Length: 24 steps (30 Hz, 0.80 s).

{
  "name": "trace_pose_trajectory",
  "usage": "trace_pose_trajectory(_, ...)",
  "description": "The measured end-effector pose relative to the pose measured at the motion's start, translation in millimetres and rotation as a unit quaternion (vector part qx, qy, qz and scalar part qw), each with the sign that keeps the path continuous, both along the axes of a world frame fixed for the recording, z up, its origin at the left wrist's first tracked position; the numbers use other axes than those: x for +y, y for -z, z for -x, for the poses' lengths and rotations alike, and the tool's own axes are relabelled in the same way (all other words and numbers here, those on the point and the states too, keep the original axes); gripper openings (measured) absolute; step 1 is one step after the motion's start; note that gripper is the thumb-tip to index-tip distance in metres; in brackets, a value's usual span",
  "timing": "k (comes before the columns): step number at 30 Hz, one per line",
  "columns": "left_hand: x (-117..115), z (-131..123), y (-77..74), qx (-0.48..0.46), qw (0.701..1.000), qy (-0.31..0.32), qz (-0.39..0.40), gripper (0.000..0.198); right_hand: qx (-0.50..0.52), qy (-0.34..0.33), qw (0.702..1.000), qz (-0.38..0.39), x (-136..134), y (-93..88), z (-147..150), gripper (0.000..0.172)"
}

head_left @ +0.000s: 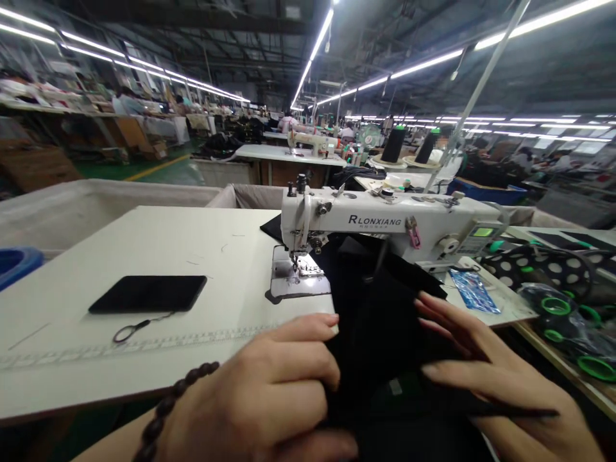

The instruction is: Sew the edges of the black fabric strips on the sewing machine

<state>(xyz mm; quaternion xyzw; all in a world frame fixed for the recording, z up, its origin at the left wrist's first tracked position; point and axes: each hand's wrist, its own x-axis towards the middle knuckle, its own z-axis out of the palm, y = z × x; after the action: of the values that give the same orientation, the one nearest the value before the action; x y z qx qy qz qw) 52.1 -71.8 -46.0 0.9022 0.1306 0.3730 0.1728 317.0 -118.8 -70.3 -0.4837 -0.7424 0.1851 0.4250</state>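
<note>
A large piece of black fabric [380,321] drapes over the right part of the tabletop and down its front edge, running under the arm of a white sewing machine [375,218]. My left hand [269,391], with a dark bead bracelet at the wrist, has its fingers curled on the fabric's left edge; the thumb is blurred. On the other side, my right hand [510,378] grips the fabric, a dark strip of it passing between the fingers. Both hands are in front of the needle and presser foot [296,260], apart from them. A small pale label [395,386] shows on the fabric.
On the white table [158,231] lie a black phone [149,294], a ring [126,332] on a cord and a ruler strip [183,341]. A blue packet [474,290] and green-rimmed spools [556,305] are at right. Grey cloth bins [120,196] stand behind.
</note>
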Motion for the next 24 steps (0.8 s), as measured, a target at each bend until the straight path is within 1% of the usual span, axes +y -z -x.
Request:
trace_pose_trajectory(2,5.2,13.1,-7.1,0.023,0.999,-0.023,0.014,0.020,0.076,-0.036,0.994,0.069,28.5,-7.3,23.1,0.019)
trace_pose_trajectory(3,8.6,19.4,-9.5,0.037,0.998,-0.038,0.017,0.020,0.105,-0.068,0.987,0.097,42.9,-8.7,33.4,0.020)
trace_pose_trajectory(4,12.0,25.7,-11.0,0.047,0.997,-0.053,0.020,0.019,0.134,-0.083,0.980,0.117,56.3,-8.4,42.5,0.019)
trace_pose_trajectory(7,21.5,45.9,-12.3,0.070,0.992,-0.102,0.031,0.017,0.193,-0.154,0.951,0.186,86.5,-1.1,62.5,0.014)
trace_pose_trajectory(9,27.6,59.5,-12.8,0.090,0.984,-0.149,0.041,0.014,0.224,-0.189,0.933,0.209,96.7,3.7,72.6,0.010)
trace_pose_trajectory(11,34.6,70.9,-15.1,0.120,0.970,-0.203,0.061,0.009,0.229,-0.197,0.934,0.192,100.6,4.1,82.5,0.009)
trace_pose_trajectory(13,42.3,77.5,-19.4,0.156,0.955,-0.228,0.110,0.007,0.199,-0.196,0.947,0.161,101.4,0.6,92.5,0.012)
trace_pose_trajectory(15,49.9,77.9,-24.2,0.174,0.944,-0.222,0.173,0.009,0.163,-0.194,0.957,0.138,101.8,-4.2,102.0,0.017)
trace_pose_trajectory(17,56.2,72.9,-28.0,0.169,0.938,-0.204,0.222,0.015,0.135,-0.194,0.963,0.126,102.9,-7.8,109.7,0.023)
trace_pose_trajectory(20,62.2,61.2,-30.9,0.126,0.940,-0.211,0.235,0.022,0.102,-0.186,0.970,0.115,103.4,-10.7,115.1,0.030)
trace_pose_trajectory(22,63.6,54.8,-32.7,0.094,0.940,-0.241,0.224,0.021,0.081,-0.177,0.974,0.116,101.1,-13.3,114.3,0.032)
trace_pose_trajectory(24,63.2,50.9,-36.2,0.083,0.938,-0.262,0.211,0.019,0.063,-0.180,0.975,0.118,97.5,-17.8,111.5,0.035)
